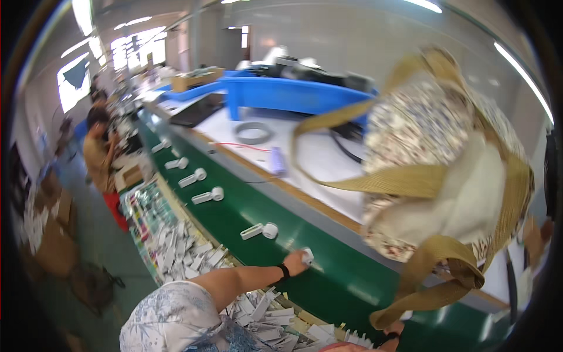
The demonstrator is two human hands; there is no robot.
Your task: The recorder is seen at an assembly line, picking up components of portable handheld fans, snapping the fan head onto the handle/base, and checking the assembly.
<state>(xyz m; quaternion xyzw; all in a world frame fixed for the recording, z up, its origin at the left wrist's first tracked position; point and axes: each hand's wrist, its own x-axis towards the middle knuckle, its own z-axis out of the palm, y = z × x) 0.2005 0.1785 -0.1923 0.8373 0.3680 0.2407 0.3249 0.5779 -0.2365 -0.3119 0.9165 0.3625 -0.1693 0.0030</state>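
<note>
Over the green belt (346, 291), a white part (308, 256) sits pinched in the left grip (295, 263), the right grip (395, 328) unreadable.

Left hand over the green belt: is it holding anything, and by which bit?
Yes, the left hand seems to hold a small white piece by the side nearest the hand. The exact spot is too blurry to tell.

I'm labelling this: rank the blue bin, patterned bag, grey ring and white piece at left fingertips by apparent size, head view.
1. Patterned bag
2. Blue bin
3. Grey ring
4. White piece
</note>
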